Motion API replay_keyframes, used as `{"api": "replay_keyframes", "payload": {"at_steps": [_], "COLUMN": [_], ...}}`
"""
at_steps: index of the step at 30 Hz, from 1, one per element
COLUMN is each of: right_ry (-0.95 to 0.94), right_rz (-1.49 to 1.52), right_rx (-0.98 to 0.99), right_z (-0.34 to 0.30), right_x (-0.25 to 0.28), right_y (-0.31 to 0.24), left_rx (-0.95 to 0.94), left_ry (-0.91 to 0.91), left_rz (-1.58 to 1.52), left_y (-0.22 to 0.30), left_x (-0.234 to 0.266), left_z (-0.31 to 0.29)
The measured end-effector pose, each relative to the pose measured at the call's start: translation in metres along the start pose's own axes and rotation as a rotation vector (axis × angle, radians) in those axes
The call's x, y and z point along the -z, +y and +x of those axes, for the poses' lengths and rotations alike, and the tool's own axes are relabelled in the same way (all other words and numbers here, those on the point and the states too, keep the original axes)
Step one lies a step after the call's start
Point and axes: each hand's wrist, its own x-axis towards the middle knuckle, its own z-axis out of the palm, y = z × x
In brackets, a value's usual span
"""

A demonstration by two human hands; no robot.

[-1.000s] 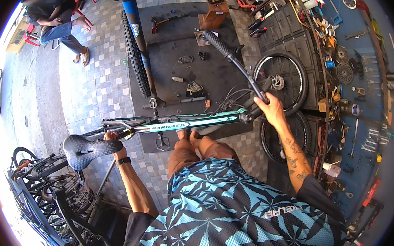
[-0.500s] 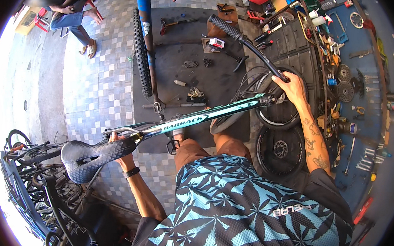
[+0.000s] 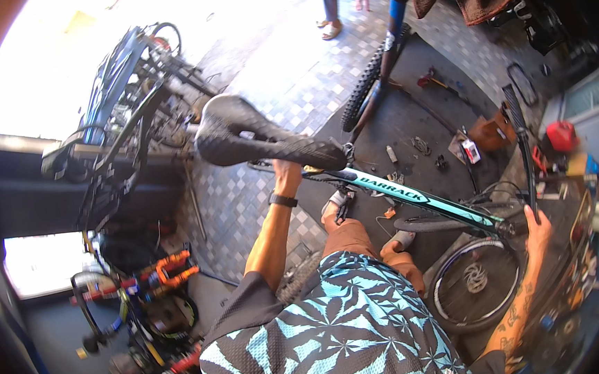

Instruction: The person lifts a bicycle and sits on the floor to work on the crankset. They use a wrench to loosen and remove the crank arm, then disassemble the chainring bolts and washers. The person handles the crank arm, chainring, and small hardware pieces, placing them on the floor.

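A bicycle with a turquoise-and-black top tube (image 3: pixel 397 190) stretches in front of me from left to right. My left hand (image 3: pixel 286 179) is closed at the underside of its black saddle (image 3: pixel 297 151), which hides the fingertips. On the right, my right hand (image 3: pixel 538 229) wraps round the black handlebar (image 3: pixel 522 136) near its middle. Below the front end of the tube shows a dark tyre (image 3: pixel 447 219), with my feet close by.
A wheel with a brake disc (image 3: pixel 475 279) is beside my right arm. Ahead, a blue bicycle fork (image 3: pixel 396 13) stands by a knobby tyre (image 3: pixel 365 88); tools lie on the dark mat (image 3: pixel 372 137). Several bicycles (image 3: pixel 147 93) crowd the left. A person's legs (image 3: pixel 330 7) show at the far side.
My view has swung to the left, bringing more bicycles and the left wall in. The bicycle now slants down to the right, its saddle nearer me. Both hands have kept their holds.
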Motion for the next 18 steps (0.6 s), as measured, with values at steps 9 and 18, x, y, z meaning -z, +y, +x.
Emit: {"api": "replay_keyframes", "payload": {"at_steps": [9,18], "right_ry": [0.040,0.042], "right_rz": [-0.017,-0.093], "right_rx": [0.198,0.169], "right_z": [0.051,0.056], "right_x": [0.075,0.097], "right_y": [0.065,0.072], "left_rx": [-0.041,0.008], "left_ry": [0.082,0.149], "left_rz": [0.041,-0.181], "left_y": [0.020,0.020], "left_x": [-0.074,-0.105], "left_z": [-0.087,-0.135]}}
